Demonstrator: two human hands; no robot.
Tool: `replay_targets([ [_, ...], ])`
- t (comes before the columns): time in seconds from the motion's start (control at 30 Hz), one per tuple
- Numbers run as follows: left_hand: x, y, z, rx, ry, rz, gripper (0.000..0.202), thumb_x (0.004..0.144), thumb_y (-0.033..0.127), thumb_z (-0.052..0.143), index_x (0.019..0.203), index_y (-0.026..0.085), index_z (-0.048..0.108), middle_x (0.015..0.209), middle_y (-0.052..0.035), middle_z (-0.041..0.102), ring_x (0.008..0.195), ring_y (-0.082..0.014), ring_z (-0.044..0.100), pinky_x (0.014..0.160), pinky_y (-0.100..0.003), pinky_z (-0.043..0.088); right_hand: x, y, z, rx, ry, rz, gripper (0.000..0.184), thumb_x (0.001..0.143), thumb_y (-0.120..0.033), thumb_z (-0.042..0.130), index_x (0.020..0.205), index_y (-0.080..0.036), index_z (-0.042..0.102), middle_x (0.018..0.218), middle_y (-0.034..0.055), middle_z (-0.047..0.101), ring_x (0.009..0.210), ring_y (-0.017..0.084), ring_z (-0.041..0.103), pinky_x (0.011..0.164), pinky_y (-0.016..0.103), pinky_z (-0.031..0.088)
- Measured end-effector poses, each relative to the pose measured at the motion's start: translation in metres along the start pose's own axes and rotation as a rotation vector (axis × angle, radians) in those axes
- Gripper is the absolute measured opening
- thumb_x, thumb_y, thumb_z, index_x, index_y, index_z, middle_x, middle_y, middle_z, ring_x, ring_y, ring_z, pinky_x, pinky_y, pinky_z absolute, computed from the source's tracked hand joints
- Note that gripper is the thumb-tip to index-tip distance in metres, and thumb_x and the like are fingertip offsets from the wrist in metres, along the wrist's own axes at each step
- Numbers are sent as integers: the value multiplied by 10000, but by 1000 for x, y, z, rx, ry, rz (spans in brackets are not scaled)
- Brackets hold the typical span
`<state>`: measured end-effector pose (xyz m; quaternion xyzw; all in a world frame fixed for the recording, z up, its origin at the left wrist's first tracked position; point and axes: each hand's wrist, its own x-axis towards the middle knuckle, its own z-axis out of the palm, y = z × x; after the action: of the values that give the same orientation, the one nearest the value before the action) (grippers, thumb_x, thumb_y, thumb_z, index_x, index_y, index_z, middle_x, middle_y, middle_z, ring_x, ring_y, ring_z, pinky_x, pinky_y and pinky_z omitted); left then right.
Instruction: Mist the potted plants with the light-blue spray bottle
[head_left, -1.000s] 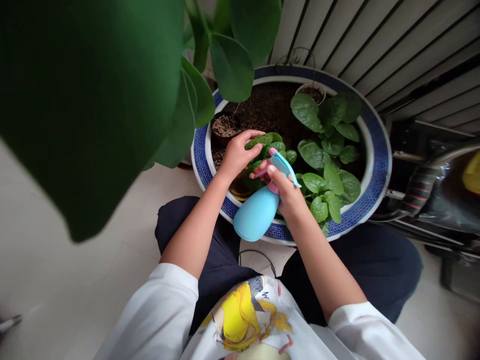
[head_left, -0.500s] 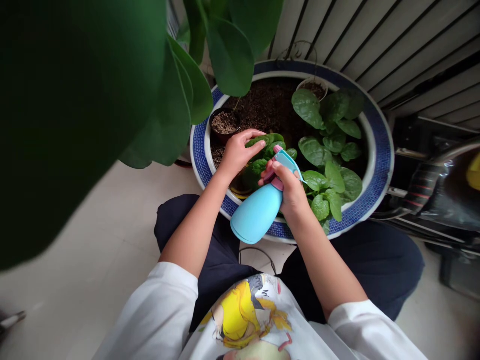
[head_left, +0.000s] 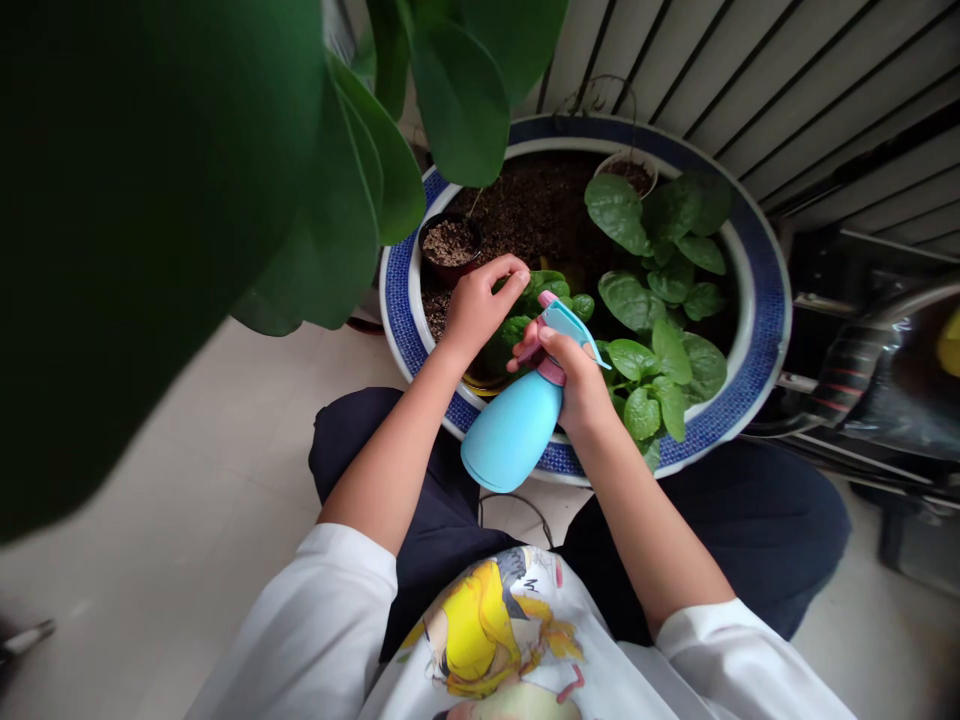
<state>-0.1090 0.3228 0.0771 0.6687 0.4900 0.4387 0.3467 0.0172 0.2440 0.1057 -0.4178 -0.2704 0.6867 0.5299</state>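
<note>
My right hand [head_left: 566, 370] grips a light blue spray bottle [head_left: 514, 430] with a pink collar and nozzle, its fingers around the trigger. The bottle tilts, its nozzle toward the leafy green plant [head_left: 551, 283] in front of me. At that plant's left side is my left hand [head_left: 484, 305], thumb and fingertips drawn together in a pinch by the leaves. Whether a leaf edge lies between them is not visible. Both hands are over the near part of a large round pot [head_left: 769, 290] with a blue and white rim. The hands and bottle hide part of the plant.
Inside the pot are dark soil [head_left: 536, 205], a small dark pot [head_left: 450, 245], a pale small pot [head_left: 630, 175] and broad-leaved plants [head_left: 652, 380]. Big leaves [head_left: 457, 110] hang close at the upper left. A slatted panel [head_left: 720, 80] stands behind, with dark metal objects at the right.
My left thumb and fingers have come together from a spread pose around the leaves. My right hand has shifted slightly left with the spray bottle.
</note>
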Motion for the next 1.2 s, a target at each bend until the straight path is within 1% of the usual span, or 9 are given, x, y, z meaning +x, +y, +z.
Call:
replay_targets([
  [0.17,0,-2,0,-70,-8,-59,397,969,480,405,895,209,686,958,-22,718,996,-181,638,907,-287,480,2,3,0,-2,4,-4,465,721,-355,677,1164,-260,574,720,-48,601,635,133,603,572,275,574],
  [0.33,0,-3,0,-165,-19,-88,593,1002,512,188,982,215,701,1049,-29,711,1065,-171,637,973,-307,466,4,4,-2,16,-26,-17,374,740,-344,686,1090,-256,591,740,-39,589,646,139,613,578,293,574],
  [0.4,0,-1,-1,-149,-16,-74,552,996,519,238,1011,216,699,1072,-34,707,1086,-180,631,993,-321,456,4,3,-3,34,-41,-15,324,751,-324,681,1054,-254,594,739,-40,592,641,134,613,588,293,574],
  [0.57,-1,5,-3,-42,-37,-9,298,896,461,570,983,207,699,1041,-33,718,1060,-199,636,972,-316,467,3,4,-3,36,-72,1,217,757,-313,675,948,-241,599,732,-37,585,637,125,590,625,300,582],
  [0.67,0,4,-2,-37,-32,-24,244,891,413,593,930,201,706,1005,-30,729,1032,-191,646,949,-300,477,2,4,-3,20,-95,14,142,773,-327,670,851,-228,604,730,-24,583,646,129,588,653,311,581],
  [0.83,1,4,-2,-108,-8,-75,363,937,469,494,951,186,721,1039,-49,735,1042,-193,652,956,-310,481,3,7,-4,24,-50,-24,284,764,-314,680,1035,-265,608,732,-39,597,641,138,599,627,308,574],
  [1.07,0,8,-5,-259,-19,-197,659,999,531,162,1015,200,731,1052,-47,739,1109,-197,649,1025,-353,465,7,11,-10,-14,-87,7,413,766,-360,683,1157,-302,562,787,-39,601,692,152,624,693,360,595],
  [1.13,0,9,-6,-288,-17,-206,640,1006,509,166,1030,199,726,1058,-47,737,1106,-192,651,1021,-354,467,7,11,-11,-10,-93,7,413,775,-353,675,1170,-310,562,793,-39,602,685,150,624,705,375,596],
  [1.2,0,9,-6,-266,-12,-187,534,999,494,277,1041,193,717,1097,-49,728,1115,-191,645,1016,-350,467,7,12,-10,4,-93,0,408,771,-337,676,1164,-310,572,796,-41,602,681,148,622,708,384,599],
])
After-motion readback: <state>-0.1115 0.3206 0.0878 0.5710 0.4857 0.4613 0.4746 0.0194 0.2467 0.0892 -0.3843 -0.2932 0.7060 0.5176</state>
